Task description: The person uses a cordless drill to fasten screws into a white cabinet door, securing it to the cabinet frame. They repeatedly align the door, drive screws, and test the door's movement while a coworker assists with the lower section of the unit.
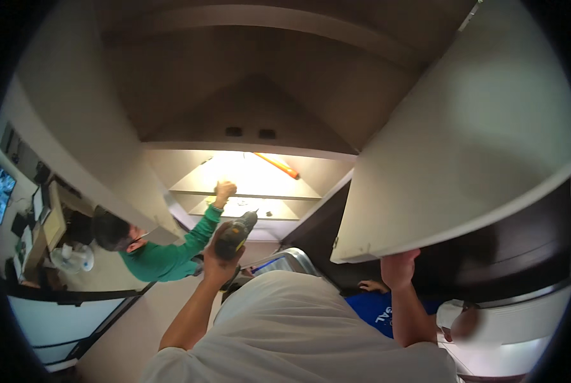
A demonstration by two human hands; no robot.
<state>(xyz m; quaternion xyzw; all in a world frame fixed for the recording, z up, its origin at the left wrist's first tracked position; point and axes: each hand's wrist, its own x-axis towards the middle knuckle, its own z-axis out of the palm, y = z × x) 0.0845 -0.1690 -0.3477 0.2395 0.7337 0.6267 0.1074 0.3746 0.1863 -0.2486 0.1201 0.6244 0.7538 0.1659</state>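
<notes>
My left hand is wrapped round a cordless drill, dark with yellow parts, its bit pointing up and away from me. On the right, my right hand grips the lower edge of a large white cabinet door or panel that stands swung out; its fingertips are partly hidden by the edge. In front of me a lit shelf belongs to a cabinet, and an orange rod lies slanting above it. A co-worker's hand in a green sleeve reaches in to this shelf from the left.
The co-worker in green stands close by on the left. At lower right is another person in a blue shirt. A metal ladder top shows just beyond my body. Further left are a desk and a screen.
</notes>
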